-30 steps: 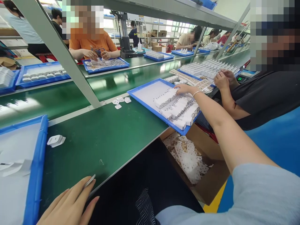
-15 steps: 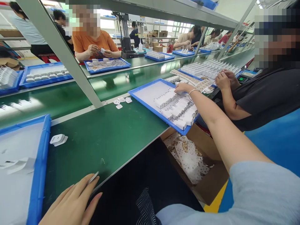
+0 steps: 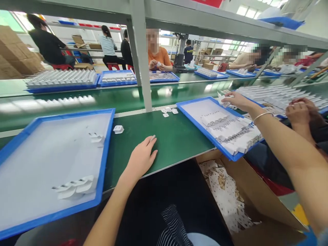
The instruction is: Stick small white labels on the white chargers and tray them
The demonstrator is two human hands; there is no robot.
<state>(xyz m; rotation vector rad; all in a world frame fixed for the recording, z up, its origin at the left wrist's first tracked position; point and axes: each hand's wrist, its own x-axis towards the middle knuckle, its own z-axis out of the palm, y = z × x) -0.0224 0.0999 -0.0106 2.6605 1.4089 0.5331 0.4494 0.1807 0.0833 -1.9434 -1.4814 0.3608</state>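
Observation:
My left hand rests low over the green bench, a small thin white piece held between its fingers. My right hand is closed on a white part above the far right corner of the right blue-rimmed tray. Rows of white blocks with metal pins lie in that tray. At the left, another blue-rimmed tray holds a few white pinned parts. Between the trays lie a small stack of white plates and several loose ones.
An open cardboard box with scrap sheets stands below the bench edge. A grey upright post rises behind the bench. At the right, a co-worker's hands are near a tray of pinned parts. Other people sit across the line.
The view has swung left, showing more of the left tray. My right hand has lifted a white part at the right tray. My left hand still has the thin piece.

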